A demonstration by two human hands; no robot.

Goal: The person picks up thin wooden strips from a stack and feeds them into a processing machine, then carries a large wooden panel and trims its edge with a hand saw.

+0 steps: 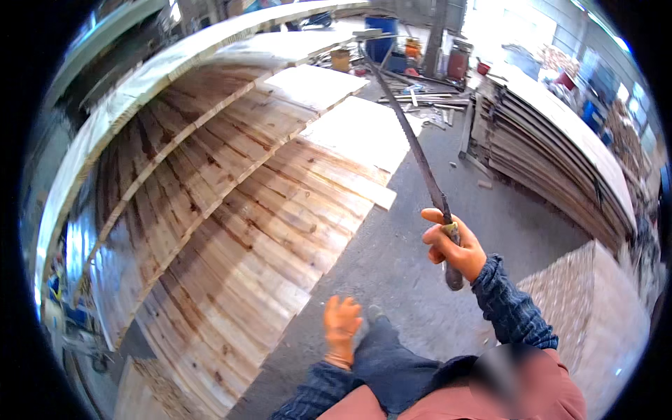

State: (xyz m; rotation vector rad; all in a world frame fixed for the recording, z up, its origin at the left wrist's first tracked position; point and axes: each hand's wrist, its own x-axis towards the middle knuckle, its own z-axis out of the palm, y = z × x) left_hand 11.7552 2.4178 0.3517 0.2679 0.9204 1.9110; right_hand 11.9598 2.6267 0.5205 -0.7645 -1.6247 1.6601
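My right hand [458, 248] is closed round the handle of a long, narrow, dark hand saw [411, 133]. Its blade, with an edge that looks toothed, slants up and away to the left. The far end of the blade reaches near a small grey piece [367, 33], and I cannot tell whether they touch. My left hand [341, 325] hangs low in front of my legs, fingers apart and nothing in them. Beside it on the left lie large panels of joined wooden planks [280, 224], stacked in overlapping layers with pale upper faces.
To the right stands a tall stack of boards [560, 150]. Another board stack [591, 301] is close by my right side. Wood offcuts [437, 99] lie on the grey floor [399, 255] ahead, near a blue barrel [380, 40]. A further wood stack [150, 392] sits at lower left.
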